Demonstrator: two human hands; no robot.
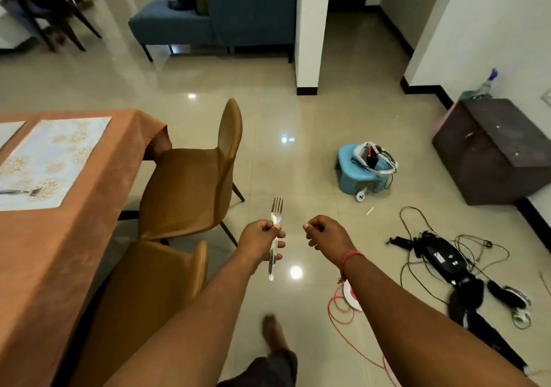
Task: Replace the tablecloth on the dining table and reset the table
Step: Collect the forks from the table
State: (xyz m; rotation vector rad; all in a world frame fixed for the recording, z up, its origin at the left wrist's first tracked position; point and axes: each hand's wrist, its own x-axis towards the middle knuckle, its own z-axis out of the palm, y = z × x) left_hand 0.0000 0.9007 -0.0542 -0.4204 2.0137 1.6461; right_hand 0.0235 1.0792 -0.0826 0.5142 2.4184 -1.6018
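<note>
Head view shows the left hand (262, 239) gripping a fork (274, 237) upright over the floor, away from the table (59, 255); the right hand (325, 234) is curled closed, seemingly empty. A second fork (21, 191) lies on the placemat (53, 160) near the tabletop's right edge. The person should probably step around the chairs (185, 190) and lay it flat beside a mat.

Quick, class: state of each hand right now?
Left hand: closed, holding a fork, tines up.
Right hand: closed in a loose fist, nothing visible in it.
</note>
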